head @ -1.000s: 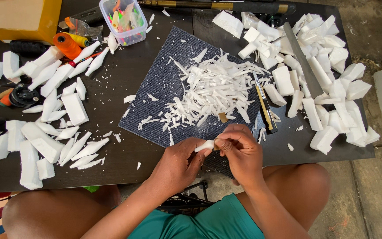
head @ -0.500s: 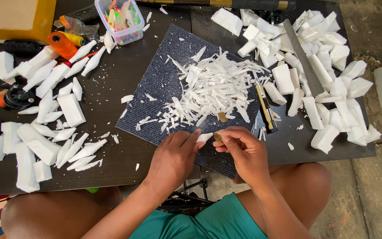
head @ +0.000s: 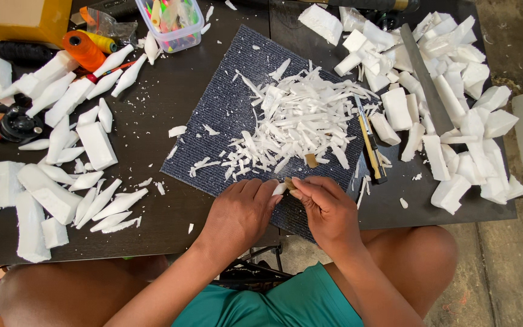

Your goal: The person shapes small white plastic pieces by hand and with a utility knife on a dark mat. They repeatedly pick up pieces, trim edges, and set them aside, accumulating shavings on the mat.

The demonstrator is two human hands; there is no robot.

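I am sitting at a dark worktop with a bare concrete floor showing past its right edge, my knees tucked under the near side. A square of dark ribbed mat lies turned at an angle in the middle, heaped with thin white foam shavings. My left hand and right hand meet at the near edge of that mat, fingertips almost touching, and between them sits a small white foam piece: my left hand is closed around it, gripping its end, while my right hand pinches a small tan-handled tool against it (too little of the tool shows to say what kind of blade it has). So the foam piece is right at my fingertips, above the mat's front edge, just short of the shavings. To the right lies a pile of rough blocky foam chunks, a long grey metal ruler across them, and a yellow and black utility knife just beside the mat. To the left are smoother tapered foam shapes, an orange thread spool, and a clear plastic box of bright bits farther back.
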